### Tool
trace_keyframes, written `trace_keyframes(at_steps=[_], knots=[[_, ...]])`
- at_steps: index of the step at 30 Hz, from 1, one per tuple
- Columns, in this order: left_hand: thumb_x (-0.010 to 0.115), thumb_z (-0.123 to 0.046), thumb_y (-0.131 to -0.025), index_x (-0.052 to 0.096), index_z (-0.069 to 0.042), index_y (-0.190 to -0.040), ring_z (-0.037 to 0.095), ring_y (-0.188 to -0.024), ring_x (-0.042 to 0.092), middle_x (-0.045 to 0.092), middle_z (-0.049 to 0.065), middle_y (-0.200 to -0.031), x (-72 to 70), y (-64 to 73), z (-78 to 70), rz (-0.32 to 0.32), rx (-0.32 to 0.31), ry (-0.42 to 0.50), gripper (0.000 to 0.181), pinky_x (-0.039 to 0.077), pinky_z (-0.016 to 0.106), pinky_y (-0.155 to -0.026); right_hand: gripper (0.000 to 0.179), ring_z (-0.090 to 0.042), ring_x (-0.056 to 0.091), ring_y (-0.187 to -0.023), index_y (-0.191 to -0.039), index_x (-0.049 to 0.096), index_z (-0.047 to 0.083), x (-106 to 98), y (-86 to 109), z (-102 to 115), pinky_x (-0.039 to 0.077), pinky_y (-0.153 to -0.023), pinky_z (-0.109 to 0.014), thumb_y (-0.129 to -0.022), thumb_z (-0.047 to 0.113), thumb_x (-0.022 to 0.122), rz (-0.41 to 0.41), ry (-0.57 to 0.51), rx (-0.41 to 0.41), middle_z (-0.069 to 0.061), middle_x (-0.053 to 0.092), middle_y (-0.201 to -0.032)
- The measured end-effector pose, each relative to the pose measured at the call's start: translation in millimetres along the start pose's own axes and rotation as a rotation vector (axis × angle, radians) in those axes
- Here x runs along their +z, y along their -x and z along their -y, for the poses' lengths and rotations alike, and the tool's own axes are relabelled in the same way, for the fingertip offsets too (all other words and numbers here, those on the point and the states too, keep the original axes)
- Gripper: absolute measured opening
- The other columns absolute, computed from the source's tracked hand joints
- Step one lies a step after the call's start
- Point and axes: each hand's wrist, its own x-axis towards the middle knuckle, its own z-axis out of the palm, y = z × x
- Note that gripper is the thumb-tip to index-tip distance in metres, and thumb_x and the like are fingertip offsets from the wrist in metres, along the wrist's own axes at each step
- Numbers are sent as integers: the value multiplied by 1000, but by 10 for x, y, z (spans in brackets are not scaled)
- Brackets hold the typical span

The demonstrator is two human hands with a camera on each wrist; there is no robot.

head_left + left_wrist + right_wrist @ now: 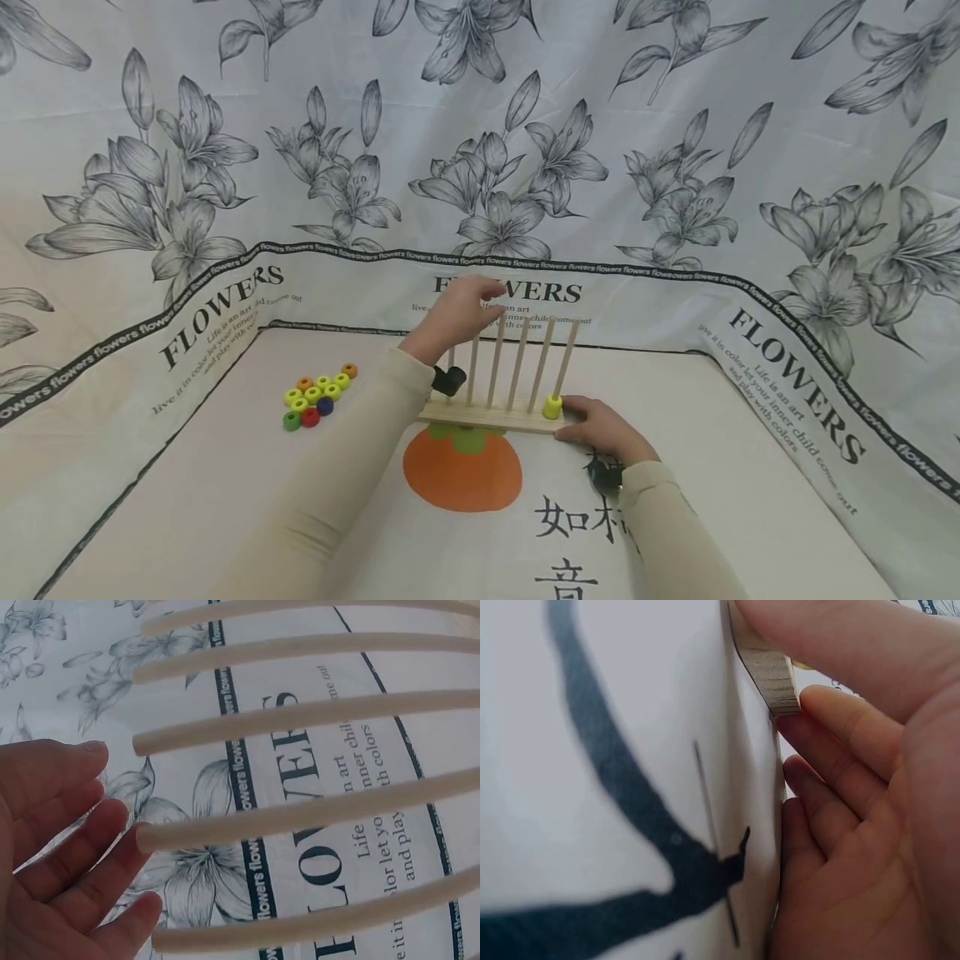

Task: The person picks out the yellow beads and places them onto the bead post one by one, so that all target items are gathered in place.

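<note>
A wooden peg stand [480, 414] with a row of upright dowels stands at the middle of the table. Yellow beads [552, 407] sit at the foot of its rightmost dowel. My left hand [468, 307] hovers by the dowel tops, fingers relaxed and slightly bent, nothing in them. In the left wrist view its fingertips come right up to the end of one dowel [300, 814]. At the right end of the base my right hand [606, 429] pinches the wood; the right wrist view has the base's end [776, 679] between thumb and fingers.
Left of the stand lies a cluster of loose beads, several yellow [312, 394], two orange, plus a green [291, 421], a red [310, 417] and a dark blue one [325, 406]. The white cloth carries a printed orange persimmon [462, 475] and black characters. A flower-printed curtain [480, 167] rises behind.
</note>
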Motion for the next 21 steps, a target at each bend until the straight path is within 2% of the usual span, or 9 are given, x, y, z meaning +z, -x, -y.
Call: trace_keyframes(at_steps=[12,17,21], knots=[[60,-27,-96,58,-13,-134,26,-123,55,55,8,-138,-240,303,383,-18,-102,-4,40,49,45,-99,78,-39,29,-144,-143,49,19,-6,22,24,24,-115,-61,-75,43,79,0,-27,22,-10,42,-152],[59,-26,-97,58,-13,-134,27,-124,55,56,9,-137,-301,442,535,-60,-131,20,40,48,47,-100,79,-39,29,-144,-143,48,20,-7,24,28,25,-114,-62,-75,44,79,3,-26,27,-10,42,-152],[59,-26,-97,58,-12,-134,29,-123,55,58,10,-134,-351,565,644,-93,-139,6,39,47,48,-102,80,-39,29,-144,-143,48,20,-3,26,29,25,-114,-62,-74,43,80,4,-33,31,-10,42,-152]])
